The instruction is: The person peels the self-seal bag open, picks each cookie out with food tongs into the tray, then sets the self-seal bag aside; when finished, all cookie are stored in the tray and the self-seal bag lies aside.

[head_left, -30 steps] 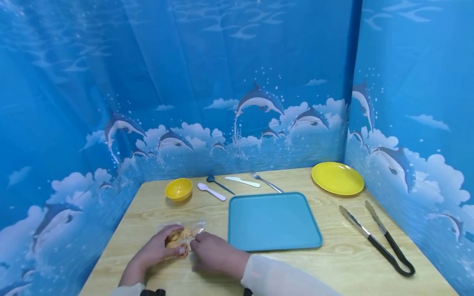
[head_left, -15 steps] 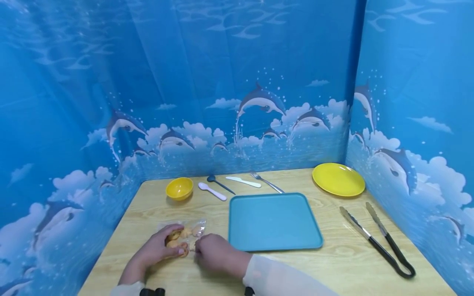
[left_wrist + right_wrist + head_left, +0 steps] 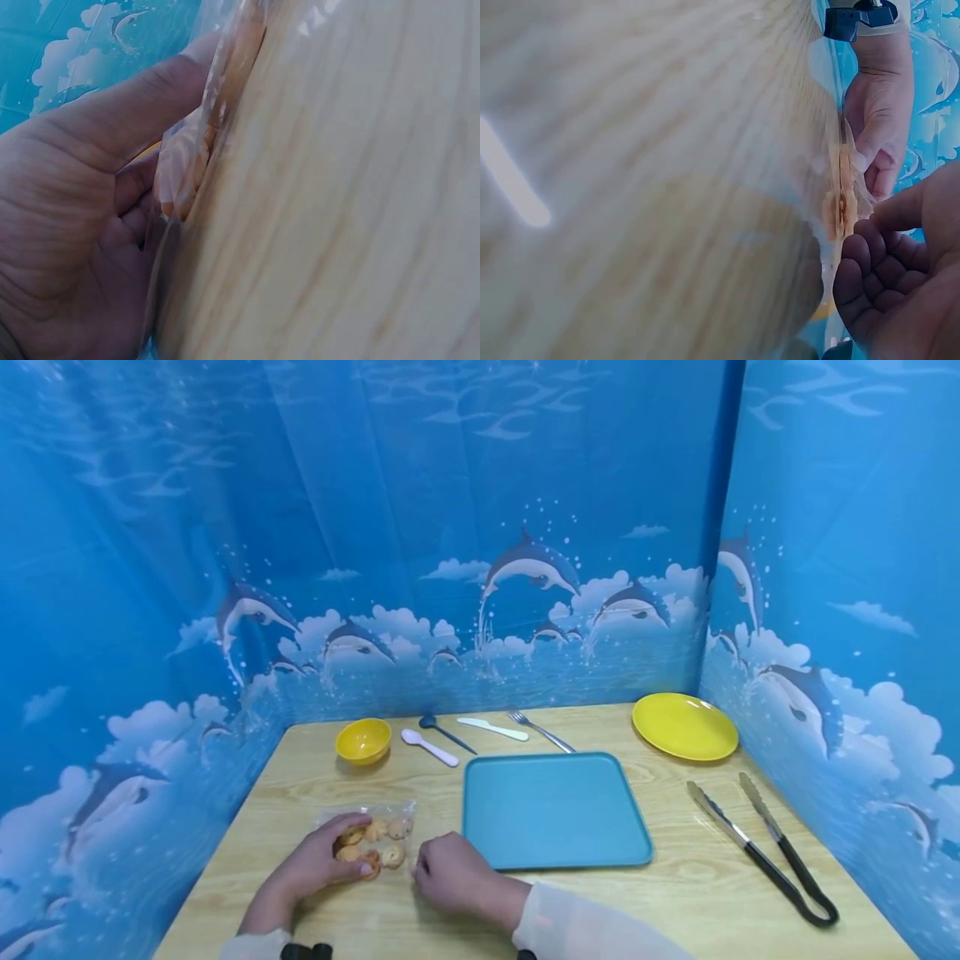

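A clear plastic bag of round cookies (image 3: 393,857) lies on the wooden table at the front left. My left hand (image 3: 321,858) grips its left side, thumb near the front edge and fingers at the back. In the left wrist view, the left thumb (image 3: 142,105) lies along the bag's plastic film. My right hand (image 3: 453,870) rests just right of the bag, between it and the blue tray (image 3: 555,810). Its fingers are curled, thumb against them, in the right wrist view; no object shows in it.
Behind the bag stands a yellow bowl (image 3: 363,742). A lilac spoon (image 3: 431,748), dark spoon (image 3: 447,735), pale knife (image 3: 492,728) and fork (image 3: 542,731) lie along the back. A yellow plate (image 3: 686,727) and black-handled tongs (image 3: 772,852) are at the right.
My right hand has drawn away to the right from the bag's right side, uncovering more cookies. My left hand has kept its grip on the bag in nearly the same place.
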`<control>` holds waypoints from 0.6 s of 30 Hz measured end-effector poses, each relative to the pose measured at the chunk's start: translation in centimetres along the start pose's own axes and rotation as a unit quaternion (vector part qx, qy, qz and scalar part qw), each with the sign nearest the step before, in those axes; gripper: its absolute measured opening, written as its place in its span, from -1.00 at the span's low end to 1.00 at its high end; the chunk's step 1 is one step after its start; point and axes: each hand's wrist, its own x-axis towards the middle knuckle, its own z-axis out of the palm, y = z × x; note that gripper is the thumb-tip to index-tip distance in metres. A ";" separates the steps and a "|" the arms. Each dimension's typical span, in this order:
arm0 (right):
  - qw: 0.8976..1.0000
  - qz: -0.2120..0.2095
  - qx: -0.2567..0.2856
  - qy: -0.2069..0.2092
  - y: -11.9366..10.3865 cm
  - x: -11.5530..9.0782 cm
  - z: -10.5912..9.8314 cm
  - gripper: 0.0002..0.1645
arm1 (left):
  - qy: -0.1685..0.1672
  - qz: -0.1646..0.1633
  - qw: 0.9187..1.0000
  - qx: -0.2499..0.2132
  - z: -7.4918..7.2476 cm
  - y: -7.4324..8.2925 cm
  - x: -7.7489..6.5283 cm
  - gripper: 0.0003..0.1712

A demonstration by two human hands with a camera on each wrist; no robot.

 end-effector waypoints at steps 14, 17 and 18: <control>0.995 0.072 0.065 -0.021 -0.1 1.7 0.2 -0.66 | 0.001 -0.010 1.000 -0.014 -0.2 0.2 -0.2 -0.02; 0.995 0.084 0.048 -0.012 -0.4 2.7 0.2 -0.59 | 0.000 -0.004 1.000 -0.013 -0.2 0.2 -0.1 -0.02; 0.995 0.092 0.043 -0.013 -0.5 3.1 0.2 -0.58 | 0.000 -0.003 1.000 -0.013 -0.3 0.2 -0.1 -0.02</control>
